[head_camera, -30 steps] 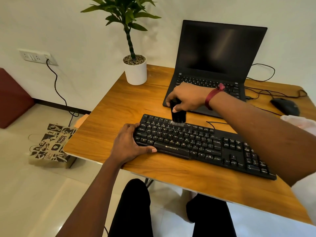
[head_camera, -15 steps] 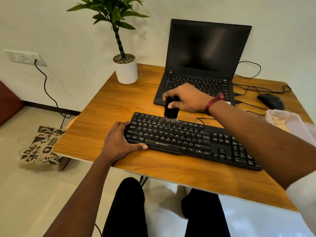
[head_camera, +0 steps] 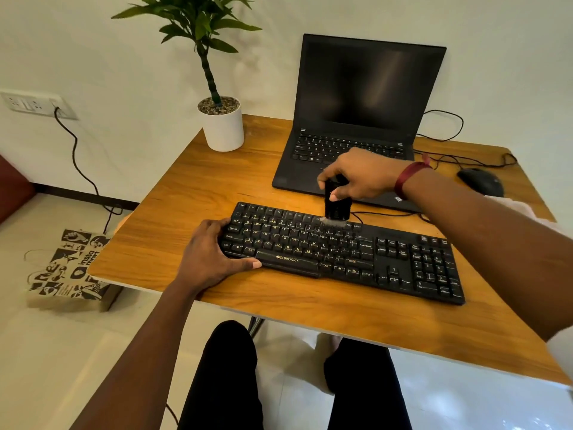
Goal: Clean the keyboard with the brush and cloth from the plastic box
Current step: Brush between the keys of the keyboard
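The black keyboard (head_camera: 356, 259) lies slantwise on the wooden table (head_camera: 186, 197), just in front of an open laptop (head_camera: 366, 97) with a dark screen. The right hand (head_camera: 361, 175), a red band (head_camera: 407, 178) at its wrist, grips the black brush (head_camera: 337, 207) from above; the thumb lies on the near face of the brush body, the other fingers curl round its top and far side; the brush stands upright below the fingers, its pale bristles touching the top row of keys near the middle of the keyboard. The left hand (head_camera: 210, 256) holds the keyboard's left end; its fingers curl over the end keys, the thumb stretched along the near edge towards the space bar. A potted plant (head_camera: 221, 125) stands at the table's far left corner; a mouse (head_camera: 480, 181) lies at the far right; a printed paper bag (head_camera: 68, 268) sits on the floor.
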